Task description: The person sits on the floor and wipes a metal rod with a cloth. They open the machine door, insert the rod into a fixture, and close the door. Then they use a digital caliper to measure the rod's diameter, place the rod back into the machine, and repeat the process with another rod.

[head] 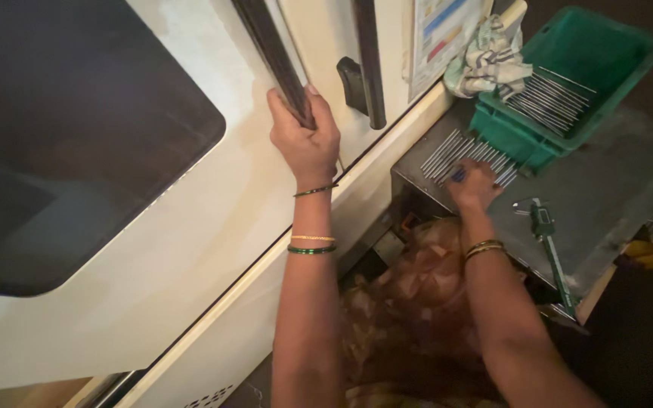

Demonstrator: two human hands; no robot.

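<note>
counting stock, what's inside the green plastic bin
The green plastic bin holds a loose row of thin metal rods lying along its floor. Its near wall hides the front corner, so rods there cannot be seen.

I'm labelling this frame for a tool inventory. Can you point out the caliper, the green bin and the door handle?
caliper (546,229): head view, on its body.
green bin (519,136): head view, on its front wall.
door handle (266,41): head view, on the dark bar above the left hand (305,140).

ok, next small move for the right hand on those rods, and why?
Probably close the right hand on a few metal rods and lift: it rests open on the loose row by the green bin, while the left hand grips the door handle.
</note>
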